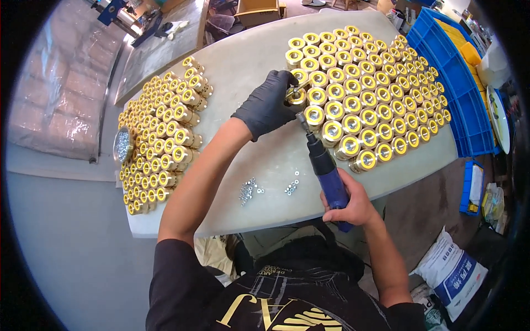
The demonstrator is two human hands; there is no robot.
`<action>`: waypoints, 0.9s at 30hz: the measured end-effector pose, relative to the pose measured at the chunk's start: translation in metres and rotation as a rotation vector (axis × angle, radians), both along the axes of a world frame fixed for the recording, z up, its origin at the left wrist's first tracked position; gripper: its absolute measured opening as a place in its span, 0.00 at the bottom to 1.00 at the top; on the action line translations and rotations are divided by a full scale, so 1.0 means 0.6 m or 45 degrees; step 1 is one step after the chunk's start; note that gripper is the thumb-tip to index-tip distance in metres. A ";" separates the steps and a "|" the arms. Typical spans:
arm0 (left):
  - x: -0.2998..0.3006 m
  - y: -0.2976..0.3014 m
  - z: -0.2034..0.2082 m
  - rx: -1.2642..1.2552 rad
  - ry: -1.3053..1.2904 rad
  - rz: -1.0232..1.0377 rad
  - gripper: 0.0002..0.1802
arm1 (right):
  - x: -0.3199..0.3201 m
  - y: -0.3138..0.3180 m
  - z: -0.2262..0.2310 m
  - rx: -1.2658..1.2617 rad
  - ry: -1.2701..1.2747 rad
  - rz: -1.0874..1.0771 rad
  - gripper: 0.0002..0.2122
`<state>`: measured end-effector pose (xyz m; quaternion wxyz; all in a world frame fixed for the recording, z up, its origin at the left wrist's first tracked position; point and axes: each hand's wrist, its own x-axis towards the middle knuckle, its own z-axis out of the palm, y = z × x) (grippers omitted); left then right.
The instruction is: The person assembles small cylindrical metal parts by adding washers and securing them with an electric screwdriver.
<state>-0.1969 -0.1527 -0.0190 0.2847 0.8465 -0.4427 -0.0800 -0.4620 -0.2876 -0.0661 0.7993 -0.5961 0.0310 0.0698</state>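
My left hand [268,107], in a black glove, is closed at the left edge of a large group of brass cylinders [367,117]. Its fingers grip one brass cylinder [297,97], partly hidden by the glove. Bare, my right hand [356,201] wraps round a blue and black power screwdriver [331,185]. The tool's metal socket tip points up and left, just below the gripped cylinder and apart from it. Yellow rings with dark centres top the cylinders, which stand in close rows.
A second group of brass cylinders [160,146] covers the table's left side, beside a bowl of small metal pieces [122,144]. Small nuts [247,190] lie loose on the white table [221,207]. Blue crates [466,105] stand beyond its right edge. A white sack [452,273] rests on the floor.
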 end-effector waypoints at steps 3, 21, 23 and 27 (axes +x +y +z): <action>-0.003 -0.007 -0.006 0.014 0.034 0.044 0.26 | 0.000 0.000 -0.003 0.056 -0.013 -0.011 0.41; -0.027 -0.048 0.030 0.135 -0.216 0.345 0.20 | -0.007 -0.003 -0.009 0.192 -0.006 -0.026 0.40; -0.021 -0.044 0.025 0.126 -0.344 0.303 0.18 | -0.012 0.007 -0.005 0.292 -0.033 -0.032 0.40; -0.022 -0.028 0.044 -0.163 -0.543 0.235 0.12 | -0.054 0.019 0.006 0.477 -0.036 -0.076 0.43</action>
